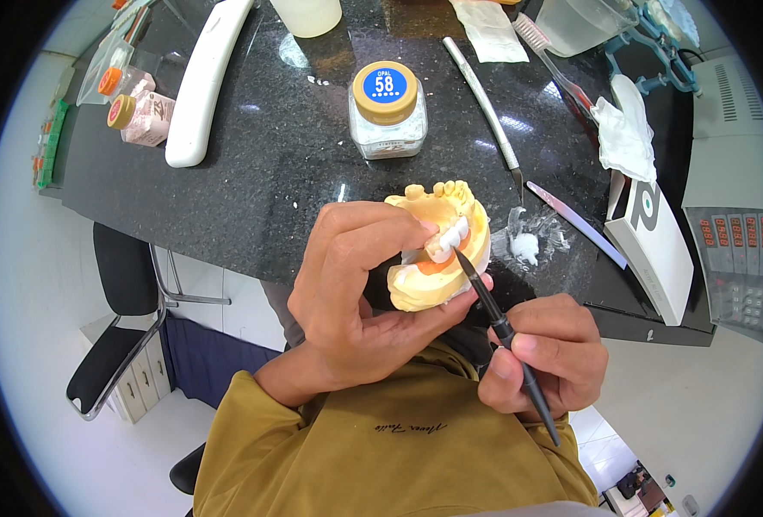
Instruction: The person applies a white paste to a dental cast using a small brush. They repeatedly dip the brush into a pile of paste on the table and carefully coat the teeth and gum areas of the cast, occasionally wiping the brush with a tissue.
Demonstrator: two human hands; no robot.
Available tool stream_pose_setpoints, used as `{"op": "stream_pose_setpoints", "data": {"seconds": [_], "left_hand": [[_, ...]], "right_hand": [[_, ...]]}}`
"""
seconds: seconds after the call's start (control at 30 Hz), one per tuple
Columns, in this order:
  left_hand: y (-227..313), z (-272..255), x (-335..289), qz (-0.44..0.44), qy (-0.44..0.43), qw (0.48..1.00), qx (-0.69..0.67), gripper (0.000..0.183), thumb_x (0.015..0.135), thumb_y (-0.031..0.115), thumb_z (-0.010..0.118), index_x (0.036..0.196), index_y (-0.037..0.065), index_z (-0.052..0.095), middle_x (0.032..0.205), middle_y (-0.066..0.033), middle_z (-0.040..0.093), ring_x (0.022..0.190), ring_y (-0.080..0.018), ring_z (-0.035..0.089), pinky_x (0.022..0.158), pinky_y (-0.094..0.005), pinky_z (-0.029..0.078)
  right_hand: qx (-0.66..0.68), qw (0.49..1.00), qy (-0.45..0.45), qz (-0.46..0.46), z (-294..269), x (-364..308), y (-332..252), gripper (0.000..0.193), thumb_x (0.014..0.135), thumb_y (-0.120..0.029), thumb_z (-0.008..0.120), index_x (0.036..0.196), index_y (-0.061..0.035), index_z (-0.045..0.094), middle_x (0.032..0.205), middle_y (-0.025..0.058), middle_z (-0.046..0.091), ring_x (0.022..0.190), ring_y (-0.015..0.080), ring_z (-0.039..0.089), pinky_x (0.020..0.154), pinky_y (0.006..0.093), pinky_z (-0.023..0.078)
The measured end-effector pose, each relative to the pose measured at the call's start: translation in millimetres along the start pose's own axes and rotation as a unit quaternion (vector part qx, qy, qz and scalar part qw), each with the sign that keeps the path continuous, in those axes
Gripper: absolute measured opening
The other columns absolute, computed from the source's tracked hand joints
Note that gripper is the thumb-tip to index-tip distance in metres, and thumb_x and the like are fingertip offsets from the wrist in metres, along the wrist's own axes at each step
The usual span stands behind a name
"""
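Note:
My left hand (pixel 356 276) is closed round a yellow plaster dental model (pixel 472 202), with thumb and fingers bracing it from the left and from below. White tooth crowns (pixel 453 239) sit in a row on the model, beside an orange-pink patch (pixel 437 266). In my right hand (pixel 549 349) is a slim black brush (pixel 489 302), pinched like a pen. Its dark tip touches the white crowns or stops just short; I cannot tell which. Right of the model, a small mound of white powder or paste (pixel 525 247) lies on a clear, shiny sheet on the table.
On the black speckled tabletop (pixel 287 172) stands a gold-lidded jar (pixel 387 116). Farther right lie a knife-like tool (pixel 485 103), a flat file (pixel 575 222), a toothbrush (pixel 554 65), crumpled tissue (pixel 627 133) and a white box (pixel 653 241). Left are a long white object (pixel 209 82) and small powder jars (pixel 145 118).

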State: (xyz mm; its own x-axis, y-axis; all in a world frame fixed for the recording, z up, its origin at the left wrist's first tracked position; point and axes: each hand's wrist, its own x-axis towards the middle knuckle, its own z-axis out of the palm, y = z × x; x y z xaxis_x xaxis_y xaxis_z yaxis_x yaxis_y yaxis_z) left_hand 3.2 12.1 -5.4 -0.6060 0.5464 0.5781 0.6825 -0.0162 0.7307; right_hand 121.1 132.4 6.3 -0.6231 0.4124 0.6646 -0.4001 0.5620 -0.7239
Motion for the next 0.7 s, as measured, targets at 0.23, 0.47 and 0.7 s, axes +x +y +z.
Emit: {"op": "stream_pose_setpoints", "data": {"seconds": [0.23,0.47,0.7], "left_hand": [[-0.1,4.9,2.2,-0.002,0.061,0.998,-0.015,0.049,0.057,0.007,0.087,0.097,0.000,0.059,0.090,-0.0113,0.062,0.079,-0.0244,0.062,0.065,-0.0305,0.051],[0.1,0.7,0.4,-0.004,0.018,1.000,-0.005,0.054,0.061,0.006,0.086,0.104,0.000,0.053,0.095,-0.0125,0.057,0.085,-0.0208,0.059,0.072,-0.0292,0.049],[1.5,-0.6,0.0,-0.010,-0.004,1.000,-0.005,0.057,0.064,0.006,0.086,0.108,0.000,0.051,0.098,-0.0129,0.054,0.088,-0.0186,0.056,0.075,-0.0285,0.048]], "right_hand": [[-0.005,1.000,-0.004,-0.002,0.1,1.1,-0.2,0.028,0.064,0.002,0.073,0.088,-0.0006,0.059,0.069,0.0114,0.062,0.054,0.0196,0.060,0.046,0.0262,0.051],[-0.001,1.000,-0.004,-0.002,-0.8,0.7,-0.3,0.029,0.063,0.002,0.074,0.088,-0.0008,0.059,0.070,0.0122,0.063,0.054,0.0200,0.060,0.046,0.0266,0.051],[0.006,1.000,-0.009,-0.002,-1.9,1.0,0.5,0.031,0.062,0.002,0.074,0.089,-0.0008,0.060,0.070,0.0123,0.063,0.054,0.0200,0.060,0.046,0.0265,0.051]]}}
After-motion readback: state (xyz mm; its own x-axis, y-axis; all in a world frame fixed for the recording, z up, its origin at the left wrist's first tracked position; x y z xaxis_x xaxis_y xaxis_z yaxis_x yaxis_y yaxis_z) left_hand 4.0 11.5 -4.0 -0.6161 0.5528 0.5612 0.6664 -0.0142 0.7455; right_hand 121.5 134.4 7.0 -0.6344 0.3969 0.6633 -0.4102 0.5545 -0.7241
